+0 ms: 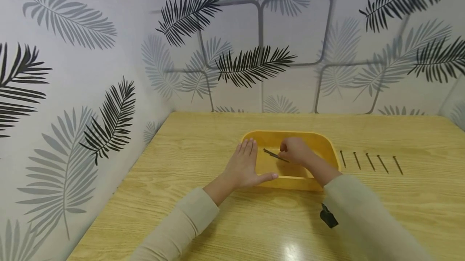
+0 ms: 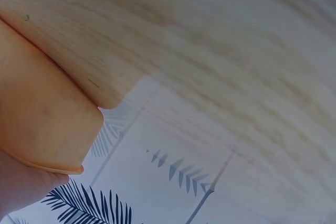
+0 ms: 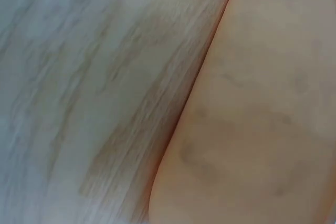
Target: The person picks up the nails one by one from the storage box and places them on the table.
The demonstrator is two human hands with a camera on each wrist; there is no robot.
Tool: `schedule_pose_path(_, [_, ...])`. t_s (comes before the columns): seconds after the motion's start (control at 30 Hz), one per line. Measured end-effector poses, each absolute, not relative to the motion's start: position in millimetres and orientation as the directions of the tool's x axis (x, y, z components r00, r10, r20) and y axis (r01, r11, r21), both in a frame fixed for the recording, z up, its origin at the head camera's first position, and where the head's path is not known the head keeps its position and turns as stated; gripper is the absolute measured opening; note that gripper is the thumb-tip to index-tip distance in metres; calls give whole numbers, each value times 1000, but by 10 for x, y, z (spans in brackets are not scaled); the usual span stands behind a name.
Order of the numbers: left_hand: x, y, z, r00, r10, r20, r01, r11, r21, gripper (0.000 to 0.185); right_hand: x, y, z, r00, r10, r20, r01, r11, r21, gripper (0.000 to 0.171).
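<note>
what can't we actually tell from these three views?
- Head view: right hand holds a nail over the yellow tray; its fingertips and the nail's near end are hidden by the hand.
- Head view: tray floor beneath that hand is covered.
- Head view: five nails on the table are too small to show heads.
- Left wrist view: only tray wall; left hand cut off.
- Right wrist view: blurred tray surface only.

staged tabletop booth: leaf-print walls (image 1: pixel 91 51), wooden table (image 1: pixel 218 220).

Beige long sleeves (image 1: pixel 181 224), black wrist strap (image 1: pixel 328 216)
</note>
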State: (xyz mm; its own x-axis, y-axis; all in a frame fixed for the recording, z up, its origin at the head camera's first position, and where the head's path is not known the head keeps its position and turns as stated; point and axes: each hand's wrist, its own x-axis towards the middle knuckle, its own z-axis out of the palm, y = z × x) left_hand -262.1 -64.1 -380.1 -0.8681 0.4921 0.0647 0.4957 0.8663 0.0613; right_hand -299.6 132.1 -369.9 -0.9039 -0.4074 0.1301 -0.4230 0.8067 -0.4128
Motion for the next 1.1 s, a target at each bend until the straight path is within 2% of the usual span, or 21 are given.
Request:
schedule_pose_path(0.07, [-2622, -640, -3802, -869, 490, 65, 493, 867, 65, 105, -3096, 1332, -3787, -902, -415, 122, -427, 811, -400, 15])
schedule_pose_path(0.1, [-2623, -639, -3802, -870, 489, 65, 493, 868, 67, 105, -3226, 1374, -3933, -885, -436, 161, -463, 793, -397, 18])
schedule_pose_path(0.23, [-2630, -641, -3805, -867, 493, 71, 497, 865, 70, 105, -3687, 1479, -4391, -882, -449, 141, -468, 802, -372, 24])
schedule_pose_path(0.3, [-2636, -644, -3805, -867, 492, 75, 497, 865, 66, 105, -3943, 1543, -4693, -859, -469, 204, -512, 789, -340, 27])
schedule_pose_path(0.4, [-2643, -649, -3805, -867, 493, 73, 497, 866, 61, 105, -4098, 1558, -4852, -870, -460, 178, -494, 807, -324, 28])
schedule_pose_path(0.5, [-2644, -648, -3800, -865, 497, 62, 501, 863, 68, 105, -4057, 1529, -4801, -875, -457, 157, -483, 812, -329, 28])
schedule_pose_path(0.57, [-2640, -648, -3795, -864, 499, 59, 503, 861, 73, 105, -3868, 1443, -4547, -902, -428, 63, -423, 843, -333, 25])
schedule_pose_path(0.7, [-2627, -644, -3789, -864, 498, 65, 502, 862, 68, 105, -3478, 1296, -4143, -896, -439, 66, -437, 847, -302, 27])
schedule_pose_path(0.73, [-2623, -644, -3788, -865, 497, 67, 501, 863, 69, 105, -3354, 1240, -4001, -907, -421, 25, -409, 865, -290, 27])
schedule_pose_path(0.8, [-2619, -643, -3785, -866, 495, 68, 499, 864, 65, 105, -3231, 1202, -3896, -899, -435, 49, -431, 863, -264, 29])
schedule_pose_path(1.1, [-2619, -636, -3783, -868, 495, 47, 497, 865, 69, 105, -3137, 1127, -3791, -931, -363, -38, -346, 911, -226, 21])
